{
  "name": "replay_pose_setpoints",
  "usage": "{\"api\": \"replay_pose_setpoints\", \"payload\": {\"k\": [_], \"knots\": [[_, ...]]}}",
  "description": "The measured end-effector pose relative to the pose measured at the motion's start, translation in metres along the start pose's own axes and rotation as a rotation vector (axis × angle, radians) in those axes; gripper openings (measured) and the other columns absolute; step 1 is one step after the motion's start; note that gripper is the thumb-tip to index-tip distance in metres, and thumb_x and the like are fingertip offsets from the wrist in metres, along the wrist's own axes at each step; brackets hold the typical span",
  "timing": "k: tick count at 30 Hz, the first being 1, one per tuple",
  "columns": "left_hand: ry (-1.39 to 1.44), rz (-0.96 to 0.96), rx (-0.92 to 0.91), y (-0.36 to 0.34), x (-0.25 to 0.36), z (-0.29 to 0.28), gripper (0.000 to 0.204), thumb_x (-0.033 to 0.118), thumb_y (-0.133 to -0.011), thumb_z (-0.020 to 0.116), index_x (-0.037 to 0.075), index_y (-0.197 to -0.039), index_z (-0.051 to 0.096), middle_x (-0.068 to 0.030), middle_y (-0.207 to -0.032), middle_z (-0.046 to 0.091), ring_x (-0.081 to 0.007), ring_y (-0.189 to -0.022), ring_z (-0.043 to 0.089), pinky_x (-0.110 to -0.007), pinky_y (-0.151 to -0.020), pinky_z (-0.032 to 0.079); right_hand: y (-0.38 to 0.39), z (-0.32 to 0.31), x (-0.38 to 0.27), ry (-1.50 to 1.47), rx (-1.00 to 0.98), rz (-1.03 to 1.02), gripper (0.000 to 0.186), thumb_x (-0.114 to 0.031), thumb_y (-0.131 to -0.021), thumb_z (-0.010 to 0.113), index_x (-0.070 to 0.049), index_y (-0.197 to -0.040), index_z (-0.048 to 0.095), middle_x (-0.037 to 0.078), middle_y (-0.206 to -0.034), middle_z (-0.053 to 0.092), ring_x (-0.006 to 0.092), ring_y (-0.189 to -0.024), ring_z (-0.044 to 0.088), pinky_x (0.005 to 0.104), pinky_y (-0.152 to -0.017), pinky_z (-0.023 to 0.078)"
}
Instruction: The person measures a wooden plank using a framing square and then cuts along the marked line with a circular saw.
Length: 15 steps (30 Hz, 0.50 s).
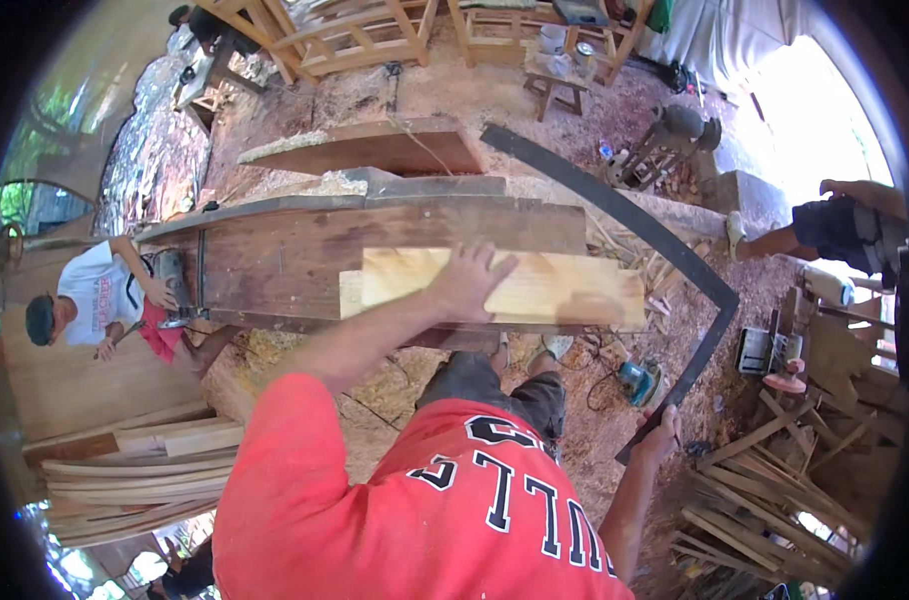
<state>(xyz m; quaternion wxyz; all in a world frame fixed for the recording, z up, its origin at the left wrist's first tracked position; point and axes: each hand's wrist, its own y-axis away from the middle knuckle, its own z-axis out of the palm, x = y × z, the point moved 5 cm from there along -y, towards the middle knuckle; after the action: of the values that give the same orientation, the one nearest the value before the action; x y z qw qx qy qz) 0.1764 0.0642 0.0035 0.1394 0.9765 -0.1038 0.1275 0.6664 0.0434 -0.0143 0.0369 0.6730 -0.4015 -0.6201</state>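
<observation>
— Where is the pale board (535, 290) now?

— It lies on the dark worktop (305, 260), toward its right end. My left hand (470, 280) presses flat on it, fingers spread.

— And your right hand (660, 432)?

— It grips the near end of a large black square (665, 240). I think it is not yet laid on the board; marking remains.

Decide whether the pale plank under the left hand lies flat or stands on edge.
Flat: the pale plank shows its broad face on the dark slab, left hand spread on top.
</observation>
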Motion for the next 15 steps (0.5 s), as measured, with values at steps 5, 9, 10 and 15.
{"api": "replay_pose_setpoints", "payload": {"k": [5, 9, 10, 15], "knots": [[-0.058, -0.041, 0.001, -0.032, -0.059, -0.016, 0.111, 0.043, -0.068, 0.087, 0.007, -0.159, 0.035, -0.032, -0.14, 0.049, -0.0496, -0.135, 0.047, -0.06, -0.116, 0.036, 0.005, -0.013, -0.006, -0.037, 0.029, -0.011, 0.031, -0.04, -0.106, 0.06, -0.009, -0.1, 0.062, 0.007, -0.073, 0.065, 0.0164, -0.055, 0.059, 0.0291, -0.05, 0.049], [-0.085, -0.092, 0.122, -0.04, -0.109, -0.009, 0.111, 0.038, -0.066, 0.087, 0.006, -0.158, 0.034, -0.0315, -0.137, 0.05, -0.0493, -0.131, 0.05, -0.055, -0.115, 0.04, 0.017, -0.003, -0.015, -0.067, 0.002, 0.003, 0.027, -0.037, -0.107, 0.058, -0.011, -0.102, 0.059, 0.008, -0.076, 0.065, 0.0163, -0.056, 0.06, 0.0301, -0.053, 0.051], [-0.078, -0.074, 0.124, -0.042, -0.114, -0.009, 0.111, 0.038, -0.066, 0.087, 0.006, -0.158, 0.034, -0.0315, -0.137, 0.05, -0.0493, -0.131, 0.05, -0.055, -0.115, 0.04, 0.016, -0.008, -0.015, -0.07, 0.02, -0.004, 0.027, -0.037, -0.107, 0.058, -0.011, -0.102, 0.059, 0.008, -0.076, 0.065, 0.0163, -0.056, 0.06, 0.0301, -0.053, 0.051], [0.047, -0.218, 0.014, -0.029, -0.137, -0.001, 0.113, 0.039, -0.063, 0.088, 0.013, -0.16, 0.035, -0.0285, -0.142, 0.048, -0.0486, -0.136, 0.045, -0.057, -0.116, 0.037, 0.021, -0.019, -0.011, -0.068, 0.042, -0.02, 0.024, -0.034, -0.106, 0.06, -0.011, -0.104, 0.058, 0.008, -0.075, 0.064, 0.0174, -0.057, 0.06, 0.0296, -0.051, 0.05]]}}
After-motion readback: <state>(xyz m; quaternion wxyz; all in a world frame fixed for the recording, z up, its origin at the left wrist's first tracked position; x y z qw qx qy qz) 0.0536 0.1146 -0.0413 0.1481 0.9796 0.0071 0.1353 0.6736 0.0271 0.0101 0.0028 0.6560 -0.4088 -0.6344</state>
